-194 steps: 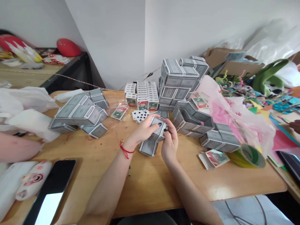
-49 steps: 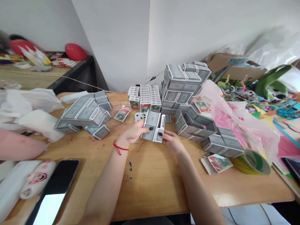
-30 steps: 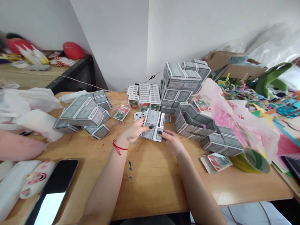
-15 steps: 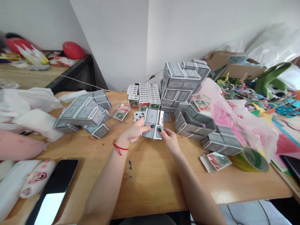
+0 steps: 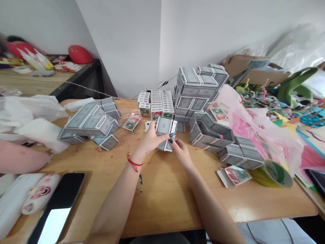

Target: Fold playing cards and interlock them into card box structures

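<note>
Left hand (image 5: 149, 138) grips the block (image 5: 164, 126), right hand (image 5: 183, 153) pinches its near side; tower (image 5: 195, 88) already looks built; block seems mostly together, maybe unfinished; boxed decks (image 5: 156, 103) sit behind.

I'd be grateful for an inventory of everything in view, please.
Card piece: 1, grey-and-white, in both hands
Card structures: at least 4, grey, left and right
Boxed decks: many, white with red or green, back centre
Loose cards: unclear, white, behind card piece
Wrapped deck: 1, green and red, left of centre
Card boxes: 2, green and red, right
Tape roll: 1, yellow-green, right
Phone: 1, black, near left
Plastic bags: several, white and pink, both sides
Cardboard box: 1, brown, back right
Craft strands: uncountable, multicoloured, right
Rounded objects: 2, red, back left
Table: 1, light brown, underneath
Other person's arm: 1, bare, left edge
Bracelet: 1, red, left wrist
Left hand: 1, dark-nailed, on piece
Right hand: 1, dark-nailed, on piece
</note>
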Motion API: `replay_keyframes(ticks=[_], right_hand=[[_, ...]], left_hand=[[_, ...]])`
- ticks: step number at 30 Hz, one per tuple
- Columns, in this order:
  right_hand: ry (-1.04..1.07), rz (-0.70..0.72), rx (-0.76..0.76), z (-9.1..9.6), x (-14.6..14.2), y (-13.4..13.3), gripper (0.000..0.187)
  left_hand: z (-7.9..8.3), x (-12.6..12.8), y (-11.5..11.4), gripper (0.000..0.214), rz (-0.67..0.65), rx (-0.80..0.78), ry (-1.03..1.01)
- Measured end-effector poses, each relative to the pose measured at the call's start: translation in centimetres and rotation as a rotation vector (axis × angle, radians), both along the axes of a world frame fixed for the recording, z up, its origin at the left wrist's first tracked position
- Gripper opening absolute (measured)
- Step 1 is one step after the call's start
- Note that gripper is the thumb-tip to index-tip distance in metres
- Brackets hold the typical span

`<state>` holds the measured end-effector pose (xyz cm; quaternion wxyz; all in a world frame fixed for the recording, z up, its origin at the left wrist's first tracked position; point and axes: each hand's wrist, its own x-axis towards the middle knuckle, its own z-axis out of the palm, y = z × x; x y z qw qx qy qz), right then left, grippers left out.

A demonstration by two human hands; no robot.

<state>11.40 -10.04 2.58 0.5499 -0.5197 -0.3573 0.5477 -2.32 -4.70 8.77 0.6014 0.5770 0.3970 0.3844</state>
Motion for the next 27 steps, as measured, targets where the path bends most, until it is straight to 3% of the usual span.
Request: replay_keyframes(ticks=[3, 8, 11, 16, 27], right_hand=[[0.032, 0.006, -0.01, -0.1, -0.5, -0.2, 0.041], [-0.02, -0.045, 0.026, 0.4, -1.6, -0.6, 0.039], [-0.014, -0.049, 0.026, 0.7, -1.8, -0.8, 0.038], [-0.001, -0.051, 0.021, 0.8, -1.8, -0.8, 0.038], [0.006, -0.064, 0.005, 0.5, -1.5, -0.7, 0.039]], left_hand=[[0.2, 0.5, -0.4, 0.067, 0.161, 0.17, 0.142], [0.3, 1.0, -1.1, 0.073, 0.37, 0.322, 0.442], [0.3, 1.0, -0.9, 0.061, 0.364, 0.305, 0.549], [0.2, 0.7, -0.4, 0.048, 0.327, 0.283, 0.547], [-0.3, 1.2, -0.8, 0.051, 0.269, 0.421, 0.603]])
